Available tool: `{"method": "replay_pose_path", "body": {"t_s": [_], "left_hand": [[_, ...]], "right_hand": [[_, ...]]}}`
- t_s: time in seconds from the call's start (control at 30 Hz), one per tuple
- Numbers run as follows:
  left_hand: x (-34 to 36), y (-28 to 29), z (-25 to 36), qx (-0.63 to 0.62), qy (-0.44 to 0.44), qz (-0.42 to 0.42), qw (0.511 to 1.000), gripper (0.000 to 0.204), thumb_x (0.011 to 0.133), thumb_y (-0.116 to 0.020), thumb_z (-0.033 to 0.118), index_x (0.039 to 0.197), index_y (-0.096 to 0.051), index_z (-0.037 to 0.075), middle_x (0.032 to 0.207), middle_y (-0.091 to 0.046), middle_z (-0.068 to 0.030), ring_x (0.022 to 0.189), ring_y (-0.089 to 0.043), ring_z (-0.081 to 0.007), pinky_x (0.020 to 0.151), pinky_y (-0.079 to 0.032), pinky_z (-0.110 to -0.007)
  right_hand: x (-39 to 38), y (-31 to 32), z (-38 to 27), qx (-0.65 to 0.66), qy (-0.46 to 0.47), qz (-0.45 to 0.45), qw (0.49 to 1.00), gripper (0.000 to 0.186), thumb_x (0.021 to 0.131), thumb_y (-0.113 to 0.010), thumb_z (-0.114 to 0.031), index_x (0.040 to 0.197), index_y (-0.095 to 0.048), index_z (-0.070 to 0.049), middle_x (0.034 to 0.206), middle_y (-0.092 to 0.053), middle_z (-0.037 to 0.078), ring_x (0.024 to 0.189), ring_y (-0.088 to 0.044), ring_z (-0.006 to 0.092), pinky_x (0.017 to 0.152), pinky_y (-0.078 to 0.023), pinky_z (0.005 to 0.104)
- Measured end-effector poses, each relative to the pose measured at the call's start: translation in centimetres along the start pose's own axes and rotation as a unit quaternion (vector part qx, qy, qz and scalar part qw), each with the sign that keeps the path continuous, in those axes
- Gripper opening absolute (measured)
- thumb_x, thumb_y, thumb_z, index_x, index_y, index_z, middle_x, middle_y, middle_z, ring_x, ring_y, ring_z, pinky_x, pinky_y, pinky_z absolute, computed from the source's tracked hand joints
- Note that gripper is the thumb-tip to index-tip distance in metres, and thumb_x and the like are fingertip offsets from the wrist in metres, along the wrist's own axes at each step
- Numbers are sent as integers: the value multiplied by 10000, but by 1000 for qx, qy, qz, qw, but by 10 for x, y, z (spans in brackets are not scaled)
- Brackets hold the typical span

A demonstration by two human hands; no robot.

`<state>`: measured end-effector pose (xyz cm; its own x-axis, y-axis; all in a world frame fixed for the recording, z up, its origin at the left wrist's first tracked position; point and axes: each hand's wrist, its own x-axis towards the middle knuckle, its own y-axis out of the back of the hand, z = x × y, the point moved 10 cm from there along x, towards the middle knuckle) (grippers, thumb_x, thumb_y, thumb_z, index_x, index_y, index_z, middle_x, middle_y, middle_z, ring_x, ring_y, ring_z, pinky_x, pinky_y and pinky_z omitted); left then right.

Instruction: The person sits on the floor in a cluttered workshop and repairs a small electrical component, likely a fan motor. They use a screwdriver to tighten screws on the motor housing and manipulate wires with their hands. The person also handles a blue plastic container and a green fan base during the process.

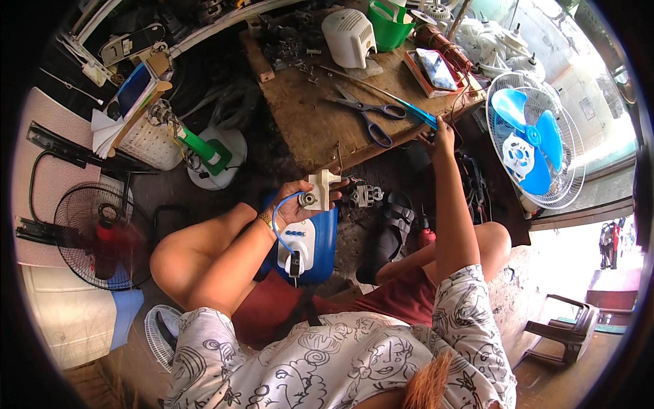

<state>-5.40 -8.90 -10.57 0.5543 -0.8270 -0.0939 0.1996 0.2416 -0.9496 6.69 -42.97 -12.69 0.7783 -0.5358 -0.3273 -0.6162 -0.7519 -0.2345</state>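
1. The left hand [293,208] is holding a cream housing [323,185] in front of the bench [296,119], its fingers [335,195] curling partway around it.
2. The right hand [441,138] is gripping a long blue-handled tool [415,114] at the bench edge, fingers nearly closed on it.
3. Scissors [364,107] are lying beside the tool.

Doodle-print shirt [320,361]; maroon shorts [409,294]; gold wristband [266,217]

Daylight frm R, strong glare upper R, floor [351,245] dim nr ctr, edges fisheye-bent, corners blk.
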Motion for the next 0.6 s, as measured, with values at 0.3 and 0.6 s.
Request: {"method": "replay_pose_path", "body": {"t_s": [0.3, 0.6], "left_hand": [[-2, 4, -12, 28, 20, -3, 999, 665, 743, -571, 201, 1362, -405, 23, 1449, -332, -225, 1226, -478, -361, 985, -447, -423], [-46, 87, -20, 35, 86, 101, 991, 562, 772, -543, 164, 1301, -470, -10, 1217, -579, -191, 1093, -589, -320, 937, -487, -445]], "right_hand": [[-127, -30, -26, -198, 288, -149, 925, 198, 890, -610, -169, 991, -621, 2, 819, -602, 33, 727, -528, 118, 669, -438, 256], [-121, 6, 162, -315, 56, -193, 927, 234, 865, -571, -126, 999, -654, 47, 862, -673, 113, 819, -608, 177, 753, -468, 281]]}}
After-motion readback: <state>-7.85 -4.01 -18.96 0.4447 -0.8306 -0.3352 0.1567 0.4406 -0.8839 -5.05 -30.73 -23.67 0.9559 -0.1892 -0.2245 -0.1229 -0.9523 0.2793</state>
